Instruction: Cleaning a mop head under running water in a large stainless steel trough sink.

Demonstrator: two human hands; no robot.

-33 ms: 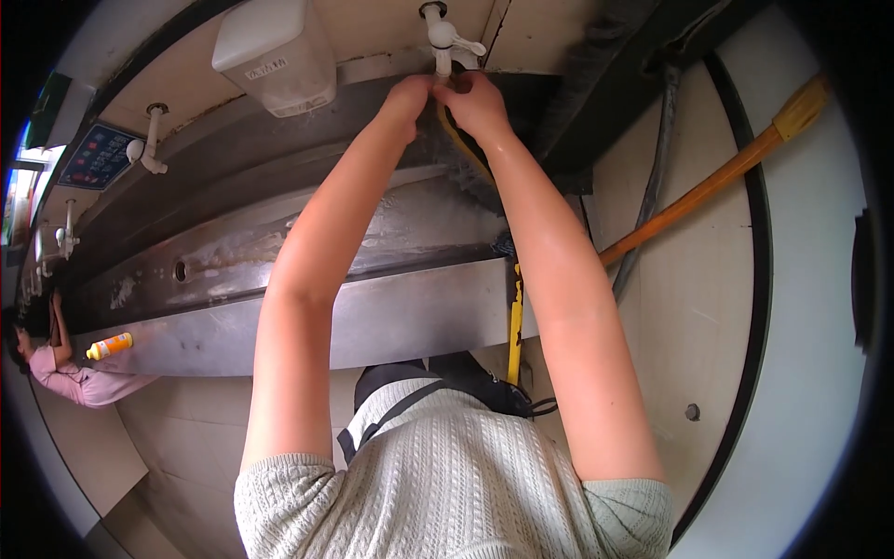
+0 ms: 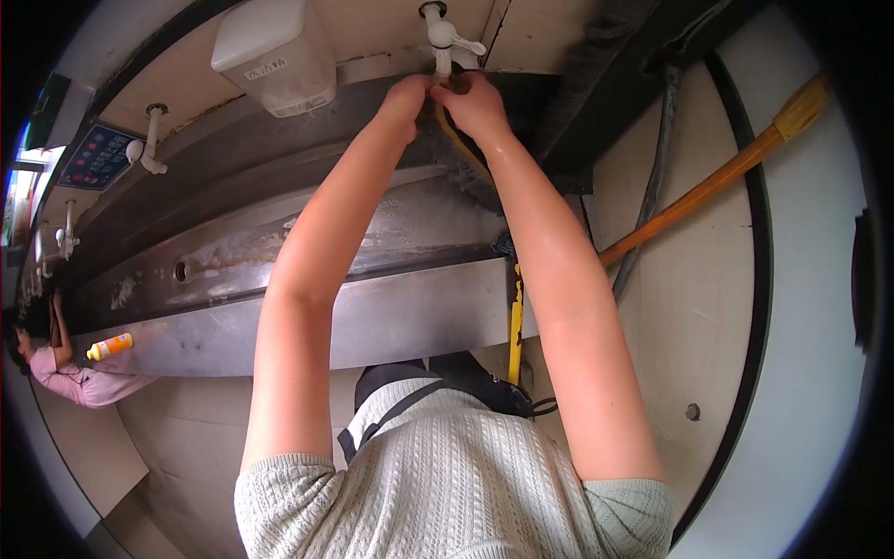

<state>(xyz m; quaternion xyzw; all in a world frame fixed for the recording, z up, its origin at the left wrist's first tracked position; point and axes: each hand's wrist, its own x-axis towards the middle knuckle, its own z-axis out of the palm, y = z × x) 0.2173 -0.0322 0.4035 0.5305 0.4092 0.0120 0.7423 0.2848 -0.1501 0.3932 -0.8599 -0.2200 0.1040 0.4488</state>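
Observation:
Both my arms reach forward over a long stainless-steel trough sink to a white plastic tap on the wall. My left hand closes in at the left of the tap's lower end. My right hand is bent round the same end from the right, its fingers curled. The two hands meet just under the spout, and the fingertips are partly hidden. A thin yellow strip, perhaps a hose, runs down from below the hands beside dark bristly material; its upper end is hidden.
A white plastic box hangs on the wall at left. Another tap is further left. A yellow bottle lies on the sink's front edge near a person in pink. A wooden pole leans at right beside a grey pipe.

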